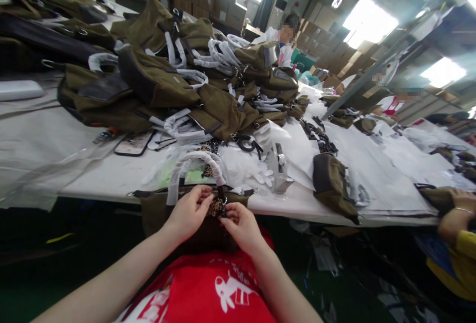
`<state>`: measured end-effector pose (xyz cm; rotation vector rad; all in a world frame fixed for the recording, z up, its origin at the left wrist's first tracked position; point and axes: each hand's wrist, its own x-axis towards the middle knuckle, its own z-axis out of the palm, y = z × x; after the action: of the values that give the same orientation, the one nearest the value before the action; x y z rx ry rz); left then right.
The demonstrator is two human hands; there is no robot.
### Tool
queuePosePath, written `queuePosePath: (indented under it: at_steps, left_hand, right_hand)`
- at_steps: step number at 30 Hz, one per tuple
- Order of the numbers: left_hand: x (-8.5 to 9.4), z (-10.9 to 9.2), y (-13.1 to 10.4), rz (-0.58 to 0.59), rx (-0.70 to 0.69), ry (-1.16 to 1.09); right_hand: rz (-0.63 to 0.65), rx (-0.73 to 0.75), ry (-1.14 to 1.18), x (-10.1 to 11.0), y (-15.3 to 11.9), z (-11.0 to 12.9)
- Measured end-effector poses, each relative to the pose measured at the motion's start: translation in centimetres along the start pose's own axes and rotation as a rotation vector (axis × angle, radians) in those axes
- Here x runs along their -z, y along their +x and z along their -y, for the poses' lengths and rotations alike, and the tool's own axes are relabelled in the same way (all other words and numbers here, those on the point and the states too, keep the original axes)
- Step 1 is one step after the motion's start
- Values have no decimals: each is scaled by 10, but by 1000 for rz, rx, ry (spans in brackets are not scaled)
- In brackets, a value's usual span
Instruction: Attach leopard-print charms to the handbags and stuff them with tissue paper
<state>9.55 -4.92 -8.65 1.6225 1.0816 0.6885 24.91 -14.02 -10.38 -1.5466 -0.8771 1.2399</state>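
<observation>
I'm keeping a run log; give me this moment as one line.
left hand: at leopard-print piece; right hand: at its right end; olive bag: at table edge; wrapped handle: upright; phone: on table

The bare left arm (119, 268) slants up from the lower left to its hand (191, 212), back showing, with the fingers (203, 192) bent inward and bunched near the thumb (205, 206) in a pinch. From the lower right, the right arm (284, 281) reaches up and inward at a steeper slant, and its hand (241, 222) angles left with fingers curled and the thumb drawn close beneath the forefinger. Both wrists are nearly straight, and the hands face each other in front of the torso, close together but apart.
</observation>
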Motion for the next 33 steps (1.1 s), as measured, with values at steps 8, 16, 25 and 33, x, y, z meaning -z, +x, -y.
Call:
queuePosePath:
  at_steps: [8, 16, 25, 33]
  left_hand:
    - [0, -7, -12, 63, -113, 462]
    - [-2, -16, -15, 262, -112, 358]
    - [-18, -1, -33, 109, -358, 507]
    - [-19, 2, -20, 149, 173, -203]
  right_hand:
    - [-20, 73, -138, 0, -3, -3]
    - [124, 74, -65, 5, -14, 17]
    - [-86, -67, 76, -4, 9, -5]
    - [-10, -89, 135, 5, 8, -3]
